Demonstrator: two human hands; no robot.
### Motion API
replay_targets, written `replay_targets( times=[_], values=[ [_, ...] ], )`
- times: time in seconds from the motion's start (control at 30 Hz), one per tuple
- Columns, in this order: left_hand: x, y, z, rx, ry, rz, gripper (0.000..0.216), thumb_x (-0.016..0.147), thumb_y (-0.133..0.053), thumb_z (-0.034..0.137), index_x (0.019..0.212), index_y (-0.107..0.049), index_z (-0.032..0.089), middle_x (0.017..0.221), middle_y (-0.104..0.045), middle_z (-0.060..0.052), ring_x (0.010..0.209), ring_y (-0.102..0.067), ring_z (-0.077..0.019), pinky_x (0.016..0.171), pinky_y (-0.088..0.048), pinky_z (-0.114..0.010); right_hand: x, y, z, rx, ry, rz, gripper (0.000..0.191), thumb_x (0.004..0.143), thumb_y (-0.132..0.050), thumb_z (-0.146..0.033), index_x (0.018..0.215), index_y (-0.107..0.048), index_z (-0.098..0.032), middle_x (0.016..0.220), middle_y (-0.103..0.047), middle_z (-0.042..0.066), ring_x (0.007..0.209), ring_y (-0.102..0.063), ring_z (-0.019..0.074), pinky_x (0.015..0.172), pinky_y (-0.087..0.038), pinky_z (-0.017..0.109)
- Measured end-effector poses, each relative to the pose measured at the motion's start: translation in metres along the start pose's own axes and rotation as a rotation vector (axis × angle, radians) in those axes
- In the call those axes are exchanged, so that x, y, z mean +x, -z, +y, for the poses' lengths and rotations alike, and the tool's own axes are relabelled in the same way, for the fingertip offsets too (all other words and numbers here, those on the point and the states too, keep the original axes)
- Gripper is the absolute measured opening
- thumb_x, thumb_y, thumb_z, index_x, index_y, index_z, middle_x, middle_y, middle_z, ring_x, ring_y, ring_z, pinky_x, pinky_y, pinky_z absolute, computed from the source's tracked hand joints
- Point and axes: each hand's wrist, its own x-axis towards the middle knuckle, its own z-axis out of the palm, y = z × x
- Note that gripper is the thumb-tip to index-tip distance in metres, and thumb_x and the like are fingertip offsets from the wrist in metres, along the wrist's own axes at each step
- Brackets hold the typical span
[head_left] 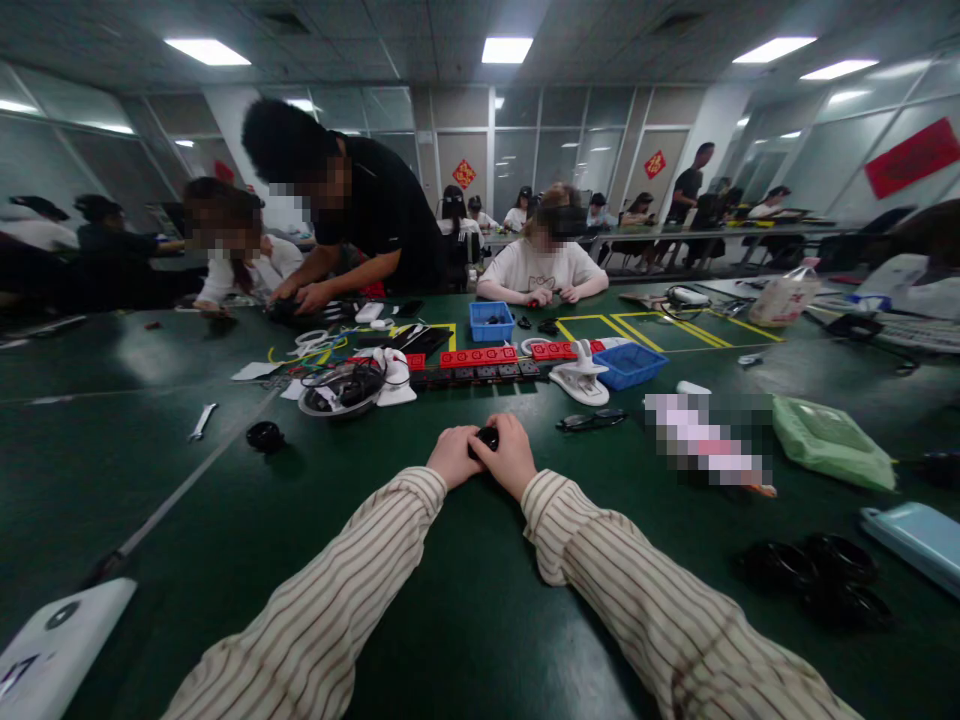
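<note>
We've got our left hand [453, 457] and right hand [513, 458] both clamped round a black part [489, 438] between them, neither nearer, long axis unclear.

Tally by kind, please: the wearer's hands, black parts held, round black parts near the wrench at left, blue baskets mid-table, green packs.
Left hand and right hand: 2
Held black part: 1
Round black part: 1
Blue baskets: 2
Green pack: 1
Total: 7

Gold characters adorn a red diamond sign [463, 174] and a second red diamond [655, 164], too small to read; a white device's [75, 640] dark marking is illegible.
</note>
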Motion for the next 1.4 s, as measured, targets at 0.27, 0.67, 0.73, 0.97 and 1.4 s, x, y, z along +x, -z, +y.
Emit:
replay_targets(
  times=[0.27,0.67,0.73,0.97,1.4],
  values=[
    [0.002,0.000,-0.016,-0.085,-0.067,-0.093,0.024,0.064,-0.066,0.027,0.083,-0.062,0.015,0.081,-0.062,-0.003,0.079,-0.057,-0.0203,0.072,-0.042,-0.028,-0.004,0.006,0.000,0.162,0.179,-0.142,0.016,0.065,-0.041,-0.011,0.075,-0.051,-0.018,0.080,-0.054,0.003,0.082,-0.048,0.0184,0.078,-0.038,0.032],
    [-0.004,-0.001,-0.001,-0.073,-0.006,0.034,0.070,0.055,-0.071,0.034,0.116,-0.044,0.015,0.107,-0.056,-0.009,0.096,-0.052,-0.0247,0.086,-0.039,-0.035,-0.004,0.002,0.003,0.114,0.017,0.005,0.025,0.075,-0.048,-0.031,0.095,-0.047,-0.016,0.093,-0.049,0.008,0.089,-0.047,0.0213,0.081,-0.039,0.037],
    [-0.006,-0.002,0.003,-0.026,0.043,0.067,0.066,0.055,-0.071,0.033,0.112,-0.046,0.013,0.102,-0.057,-0.009,0.094,-0.053,-0.0255,0.085,-0.039,-0.036,-0.004,0.001,0.002,0.047,-0.023,0.005,0.030,0.073,-0.051,-0.039,0.093,-0.047,-0.016,0.090,-0.048,0.008,0.086,-0.047,0.0218,0.078,-0.039,0.037],
    [-0.006,-0.001,0.005,0.048,0.002,0.045,0.027,0.063,-0.063,0.026,0.086,-0.059,0.013,0.086,-0.060,-0.008,0.082,-0.054,-0.0245,0.077,-0.041,-0.036,-0.005,0.002,-0.002,-0.025,-0.023,-0.011,0.023,0.073,-0.052,-0.035,0.084,-0.048,-0.016,0.083,-0.048,0.006,0.081,-0.045,0.0202,0.074,-0.038,0.034],
    [-0.003,0.001,-0.009,-0.052,-0.124,-0.088,0.048,0.058,-0.069,0.032,0.100,-0.055,0.014,0.095,-0.060,-0.006,0.087,-0.053,-0.0231,0.080,-0.041,-0.033,-0.006,0.008,-0.004,0.107,0.112,-0.097,0.019,0.069,-0.045,-0.021,0.088,-0.050,-0.016,0.087,-0.053,0.005,0.083,-0.046,0.0195,0.078,-0.036,0.034]
  ],
)
